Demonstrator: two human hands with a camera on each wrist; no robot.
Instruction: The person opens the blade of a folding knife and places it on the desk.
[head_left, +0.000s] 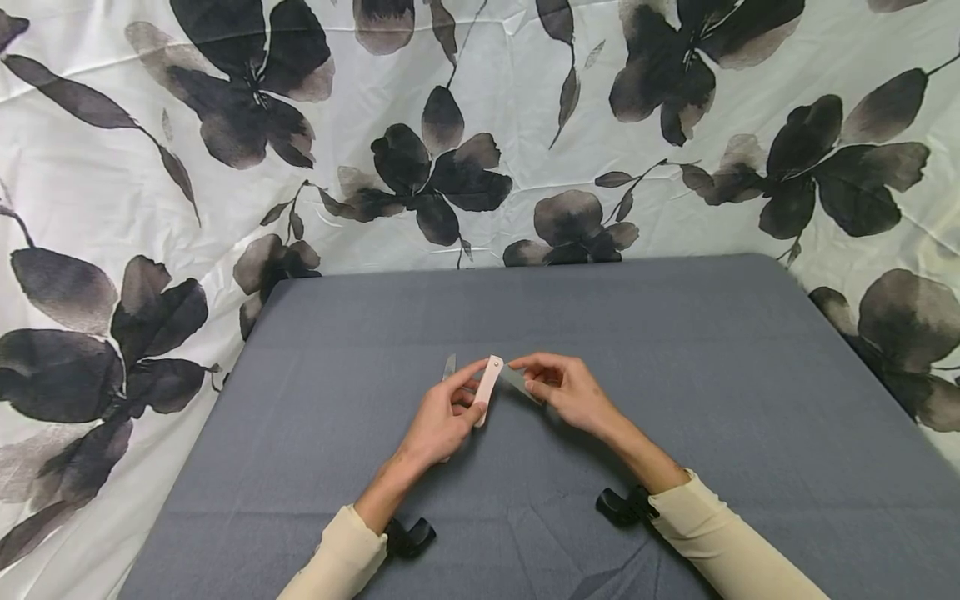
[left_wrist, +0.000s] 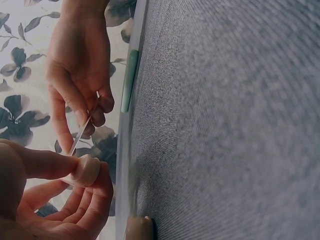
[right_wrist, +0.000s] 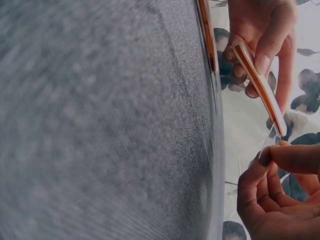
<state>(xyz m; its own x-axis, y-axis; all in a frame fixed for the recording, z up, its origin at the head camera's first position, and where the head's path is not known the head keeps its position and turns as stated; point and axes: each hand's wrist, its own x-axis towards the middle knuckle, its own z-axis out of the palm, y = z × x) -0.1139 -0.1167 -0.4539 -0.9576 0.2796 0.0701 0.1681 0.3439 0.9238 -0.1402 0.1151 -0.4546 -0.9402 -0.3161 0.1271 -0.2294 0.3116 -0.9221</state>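
A folding knife with a pale pink handle [head_left: 488, 390] and a pivot rivet at its upper end is held between both hands. My left hand [head_left: 441, 421] pinches the handle between thumb and fingers. With thumb and fingertips, my right hand [head_left: 573, 392] pinches the thin blade [left_wrist: 82, 131], which stands out at an angle from the handle. Along the handle's slot an orange inner strip [right_wrist: 260, 87] shows in the right wrist view. A second blade [head_left: 450, 366] lies on the table beside my left hand, which hides most of that piece.
A grey cloth covers the table [head_left: 360, 333]. In the left wrist view a green strip [left_wrist: 130, 80] lies on the table, and a tan rounded end [left_wrist: 139, 228] shows lower down. Behind the table hangs a flowered white cloth [head_left: 480, 225].
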